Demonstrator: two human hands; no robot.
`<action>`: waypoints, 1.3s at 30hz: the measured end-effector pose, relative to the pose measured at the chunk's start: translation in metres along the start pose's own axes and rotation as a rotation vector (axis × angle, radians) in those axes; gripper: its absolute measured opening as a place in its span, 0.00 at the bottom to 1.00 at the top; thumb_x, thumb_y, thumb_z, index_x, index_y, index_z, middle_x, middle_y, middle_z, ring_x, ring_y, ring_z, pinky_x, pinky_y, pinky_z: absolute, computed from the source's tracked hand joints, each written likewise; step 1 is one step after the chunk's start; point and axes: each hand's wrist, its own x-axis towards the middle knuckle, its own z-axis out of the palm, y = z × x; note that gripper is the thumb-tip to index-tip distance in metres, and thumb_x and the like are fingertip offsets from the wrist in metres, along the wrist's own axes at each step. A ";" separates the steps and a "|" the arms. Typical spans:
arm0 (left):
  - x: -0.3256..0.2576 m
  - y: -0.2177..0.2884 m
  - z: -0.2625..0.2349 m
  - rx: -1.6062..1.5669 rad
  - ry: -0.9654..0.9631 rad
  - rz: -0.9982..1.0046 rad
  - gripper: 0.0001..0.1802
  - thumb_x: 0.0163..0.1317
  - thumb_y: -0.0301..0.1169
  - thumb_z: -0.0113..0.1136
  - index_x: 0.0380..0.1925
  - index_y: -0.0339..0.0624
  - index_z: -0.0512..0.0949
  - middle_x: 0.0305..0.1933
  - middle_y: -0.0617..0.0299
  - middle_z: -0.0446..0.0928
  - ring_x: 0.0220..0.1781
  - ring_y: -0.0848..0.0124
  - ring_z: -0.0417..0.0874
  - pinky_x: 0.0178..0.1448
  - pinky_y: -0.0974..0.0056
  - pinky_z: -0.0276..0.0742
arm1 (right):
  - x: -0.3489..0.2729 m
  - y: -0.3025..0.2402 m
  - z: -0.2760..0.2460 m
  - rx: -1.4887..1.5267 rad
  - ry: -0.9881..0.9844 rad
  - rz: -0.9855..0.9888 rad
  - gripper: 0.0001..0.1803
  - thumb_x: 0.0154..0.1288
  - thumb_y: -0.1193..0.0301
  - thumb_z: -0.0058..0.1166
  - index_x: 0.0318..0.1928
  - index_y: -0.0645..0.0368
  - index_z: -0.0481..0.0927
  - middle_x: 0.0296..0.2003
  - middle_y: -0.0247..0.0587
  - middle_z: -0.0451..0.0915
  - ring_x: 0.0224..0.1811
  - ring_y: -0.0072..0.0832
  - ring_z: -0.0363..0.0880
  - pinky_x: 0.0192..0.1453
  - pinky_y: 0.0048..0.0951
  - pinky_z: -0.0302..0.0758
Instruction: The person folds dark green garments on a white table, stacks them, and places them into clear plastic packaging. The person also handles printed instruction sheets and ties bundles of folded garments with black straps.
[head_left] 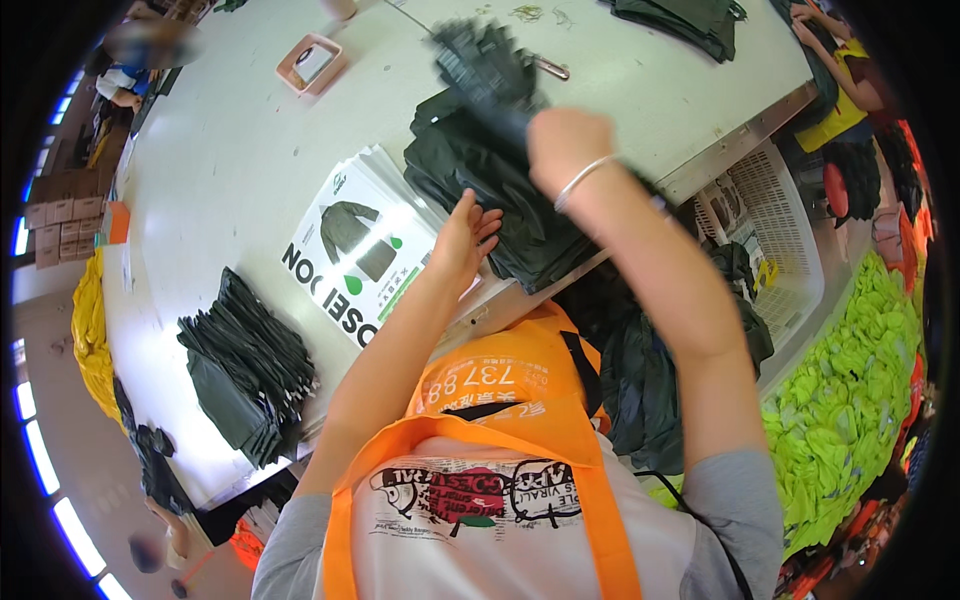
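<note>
My right hand (570,150), blurred by motion, is closed around a dark folded garment (485,75). The far end of this garment lifts above the table and is smeared. Under it lies a stack of dark green folded garments (490,190) at the table's near edge. My left hand (465,240) is by the near left side of that stack, fingers apart, with nothing in its grip. To its left is a pile of white printed sheets or bags (345,240) showing a picture of a long jacket. Whether the left fingertips touch the dark fabric is hard to tell.
A pile of dark folded pieces (245,365) lies on the white table (220,150) at left. Farther off are a pink tray (311,64), a small metal tool (552,68) and more dark fabric (690,22). At right are a white basket (780,230) and lime-yellow fabric (840,410). Other people work around.
</note>
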 end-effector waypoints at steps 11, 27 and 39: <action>-0.018 0.002 0.004 -0.004 0.210 0.228 0.11 0.65 0.38 0.57 0.35 0.40 0.76 0.34 0.62 0.75 0.32 0.74 0.69 0.38 0.68 0.66 | -0.040 -0.029 0.058 -0.019 -0.204 -0.224 0.29 0.65 0.51 0.47 0.49 0.68 0.77 0.41 0.56 0.78 0.45 0.47 0.78 0.51 0.44 0.74; 0.025 -0.003 0.004 -0.004 0.241 0.056 0.32 0.51 0.39 0.71 0.45 0.19 0.74 0.44 0.49 0.80 0.43 0.62 0.83 0.49 0.63 0.76 | -0.001 0.091 0.086 0.181 0.051 0.030 0.46 0.46 0.53 0.72 0.61 0.66 0.68 0.52 0.53 0.74 0.49 0.41 0.78 0.56 0.37 0.73; 0.013 0.013 0.012 -0.027 0.179 0.095 0.35 0.44 0.45 0.76 0.40 0.21 0.78 0.39 0.48 0.82 0.37 0.64 0.84 0.42 0.64 0.80 | 0.001 0.052 0.098 0.846 -0.390 0.068 0.45 0.52 0.53 0.68 0.60 0.75 0.65 0.52 0.54 0.77 0.53 0.38 0.77 0.58 0.33 0.73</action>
